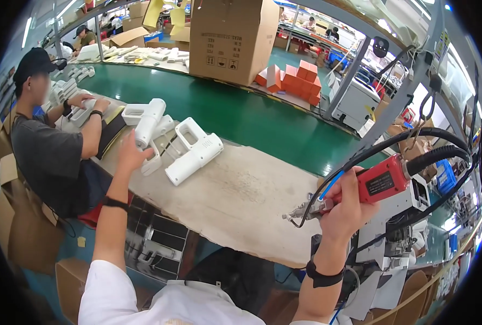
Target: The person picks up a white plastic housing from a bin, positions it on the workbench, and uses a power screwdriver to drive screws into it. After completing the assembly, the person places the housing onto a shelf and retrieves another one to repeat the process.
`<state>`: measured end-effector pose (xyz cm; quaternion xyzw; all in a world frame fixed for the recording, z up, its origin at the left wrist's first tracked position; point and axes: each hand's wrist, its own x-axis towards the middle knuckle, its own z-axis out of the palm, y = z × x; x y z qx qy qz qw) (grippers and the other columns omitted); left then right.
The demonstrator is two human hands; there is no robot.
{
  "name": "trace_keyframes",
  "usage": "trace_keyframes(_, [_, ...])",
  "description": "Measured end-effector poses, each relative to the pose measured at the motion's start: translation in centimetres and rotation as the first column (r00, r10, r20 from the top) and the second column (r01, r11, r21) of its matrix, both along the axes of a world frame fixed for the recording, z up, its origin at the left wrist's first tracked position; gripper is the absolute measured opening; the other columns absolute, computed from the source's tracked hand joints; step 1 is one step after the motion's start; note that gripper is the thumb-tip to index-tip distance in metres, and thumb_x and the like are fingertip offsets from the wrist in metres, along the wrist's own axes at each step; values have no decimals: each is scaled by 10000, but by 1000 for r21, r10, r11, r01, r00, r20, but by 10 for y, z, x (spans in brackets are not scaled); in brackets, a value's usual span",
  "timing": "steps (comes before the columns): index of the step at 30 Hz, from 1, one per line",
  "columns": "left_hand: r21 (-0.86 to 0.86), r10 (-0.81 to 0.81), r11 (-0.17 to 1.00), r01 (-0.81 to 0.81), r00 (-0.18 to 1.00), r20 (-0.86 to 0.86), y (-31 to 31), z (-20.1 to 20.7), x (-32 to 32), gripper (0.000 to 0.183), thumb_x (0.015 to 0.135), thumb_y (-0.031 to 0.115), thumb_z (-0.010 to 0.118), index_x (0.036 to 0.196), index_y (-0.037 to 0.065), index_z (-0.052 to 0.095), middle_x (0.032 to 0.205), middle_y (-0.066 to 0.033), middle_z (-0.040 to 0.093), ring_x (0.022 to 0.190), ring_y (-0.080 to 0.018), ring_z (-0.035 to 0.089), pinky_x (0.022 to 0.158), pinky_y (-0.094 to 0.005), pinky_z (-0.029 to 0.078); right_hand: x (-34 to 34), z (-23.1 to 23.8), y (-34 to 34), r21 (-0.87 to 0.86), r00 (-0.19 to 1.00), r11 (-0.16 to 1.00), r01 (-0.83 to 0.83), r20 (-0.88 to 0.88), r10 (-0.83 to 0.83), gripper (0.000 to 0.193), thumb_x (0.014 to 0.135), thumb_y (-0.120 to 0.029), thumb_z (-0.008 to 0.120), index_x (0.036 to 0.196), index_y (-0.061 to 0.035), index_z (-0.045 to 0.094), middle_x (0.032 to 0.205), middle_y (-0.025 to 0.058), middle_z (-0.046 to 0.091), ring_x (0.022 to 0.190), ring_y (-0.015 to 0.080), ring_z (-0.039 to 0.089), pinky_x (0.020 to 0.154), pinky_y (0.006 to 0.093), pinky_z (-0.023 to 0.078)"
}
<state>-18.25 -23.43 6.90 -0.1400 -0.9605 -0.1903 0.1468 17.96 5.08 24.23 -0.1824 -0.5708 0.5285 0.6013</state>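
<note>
In my right hand [345, 208] is a red powered screwdriver [383, 179], its metal tip pointing left above the worktop. A black cable and hose run from its back end, and a blue tube lies along its front. My left hand [130, 155] reaches out at the left of the worktop, thumb and fingers around the near end of a white gun-shaped plastic housing [152, 116]. Just right of it a similar white housing [195, 157] with a loop handle lies on the board. Other white parts lie partly hidden behind my left fingers.
The pale worktop [252, 189] borders a green conveyor belt [225, 103]. Across the belt stand a large carton [230, 43] and orange boxes [300, 81]. A co-worker [51, 135] handles white parts at the left. A metal post [384, 114] and hanging cables stand at the right.
</note>
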Motion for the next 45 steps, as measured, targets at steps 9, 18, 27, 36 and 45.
trace_keyframes(9, [266, -31, 960, 84, 980, -195, 23, -10, -19, 738, 687, 249, 730, 1353, 62, 474, 1128, -204, 624, 999, -357, 612, 853, -409, 485, -3, -4, 2, 34, 1000, 999, -4, 10, 4, 163, 881, -141, 615, 902, 6, 547, 543, 50, 518, 389, 82, 439, 348, 200, 285])
trace_keyframes(18, [157, -420, 824, 544, 773, -476, 32, 26, 159, 670, 590, 130, 805, 1214, 32, 581, 1043, -205, 622, 864, -371, 633, 735, -410, 535, 12, -3, 18, 26, 993, 993, 112, -27, -111, 154, 881, -123, 625, 918, 3, 545, 580, 32, 516, 408, 79, 467, 337, 195, 301])
trace_keyframes(27, [124, -738, 675, 728, 661, 135, 79, -25, 285, 761, 540, 243, 872, 1224, 96, 571, 1018, -157, 607, 879, -316, 610, 706, -383, 513, 19, 2, 22, 25, 994, 993, 112, -21, -111, 131, 871, -98, 629, 915, 7, 564, 552, 45, 525, 390, 89, 449, 339, 206, 283])
trace_keyframes(36, [-416, -883, -36, 909, 166, 439, 247, 14, 228, 716, 573, 464, 796, 1139, 65, 614, 1135, -156, 606, 1098, -296, 567, 960, -476, 387, 13, -10, 32, 29, 996, 995, 93, -6, -93, 101, 859, -61, 639, 887, 14, 577, 554, 49, 543, 417, 107, 500, 364, 216, 318])
trace_keyframes(45, [-167, -838, 308, 937, 350, 419, 262, 0, 228, 576, 592, 554, 738, 878, 61, 658, 827, -139, 676, 810, -313, 663, 743, -399, 523, -14, -62, 58, 124, 990, 985, 121, 61, -129, 68, 862, -30, 632, 853, 23, 590, 564, 34, 552, 436, 96, 503, 412, 220, 374])
